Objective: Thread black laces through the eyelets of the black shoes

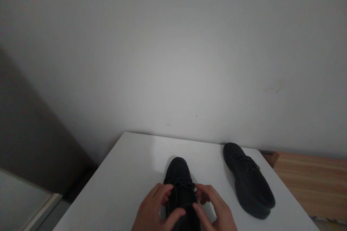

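A black lace-up shoe (177, 169) stands on the white table, toe pointing away from me. At its left side, my left hand (159, 207) has its index finger by the eyelets and its thumb over the opening. My right hand (214, 207) mirrors it on the right, fingers curled against the lace flap and thumb at the inner edge. The shoelace (180, 183) crosses between my hands; whether a fingertip pinches a lace end is too dark to see. The second black shoe (246, 182) sits to the right, laced, touched by neither hand.
The white table (130, 166) reaches back to a pale wall (176, 61). A wood-grain surface (306, 184) lies beyond the table's right edge. At the lower left is a pale panel (24, 198) with a framed edge.
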The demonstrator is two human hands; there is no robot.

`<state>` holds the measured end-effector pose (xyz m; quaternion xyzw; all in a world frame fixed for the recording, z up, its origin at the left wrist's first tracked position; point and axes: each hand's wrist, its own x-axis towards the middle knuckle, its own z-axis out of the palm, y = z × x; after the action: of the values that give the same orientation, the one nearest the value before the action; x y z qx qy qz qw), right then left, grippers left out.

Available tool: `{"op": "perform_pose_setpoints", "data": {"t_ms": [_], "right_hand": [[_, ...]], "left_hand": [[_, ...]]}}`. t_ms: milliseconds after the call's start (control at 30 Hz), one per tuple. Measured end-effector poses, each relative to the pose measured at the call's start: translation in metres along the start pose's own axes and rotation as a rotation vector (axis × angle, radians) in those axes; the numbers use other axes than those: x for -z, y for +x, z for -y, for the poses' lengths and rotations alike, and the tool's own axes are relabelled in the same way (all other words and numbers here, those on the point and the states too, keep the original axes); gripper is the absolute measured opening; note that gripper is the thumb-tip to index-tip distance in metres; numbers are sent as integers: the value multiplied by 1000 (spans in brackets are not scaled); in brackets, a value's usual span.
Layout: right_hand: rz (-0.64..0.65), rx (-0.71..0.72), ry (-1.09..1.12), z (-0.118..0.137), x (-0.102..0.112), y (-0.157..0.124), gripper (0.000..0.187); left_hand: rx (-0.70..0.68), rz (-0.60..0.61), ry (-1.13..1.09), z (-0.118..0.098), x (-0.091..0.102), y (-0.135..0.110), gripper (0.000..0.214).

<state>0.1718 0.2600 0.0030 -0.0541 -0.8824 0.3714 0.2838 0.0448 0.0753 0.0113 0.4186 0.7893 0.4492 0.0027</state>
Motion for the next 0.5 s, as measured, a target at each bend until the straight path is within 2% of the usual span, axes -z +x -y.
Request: {"op": "perform_pose_setpoints", "data": {"t_ms": [133,267,333,500], "right_hand": [[-26,-71,14,0,-6,-3,27],[-164,-270,142,-3,-15,-11,27],[-188,-358,251,-6,-17,-14,33],[-153,-375,444,-14,-15,-12,31]], "left_hand": [[52,-32,-60,4,-7,0,31],[207,22,-269,10,-3,-1,26],[277,40,-344,14,2,-2,26],[322,119,-428,23,10,-3,22]]}}
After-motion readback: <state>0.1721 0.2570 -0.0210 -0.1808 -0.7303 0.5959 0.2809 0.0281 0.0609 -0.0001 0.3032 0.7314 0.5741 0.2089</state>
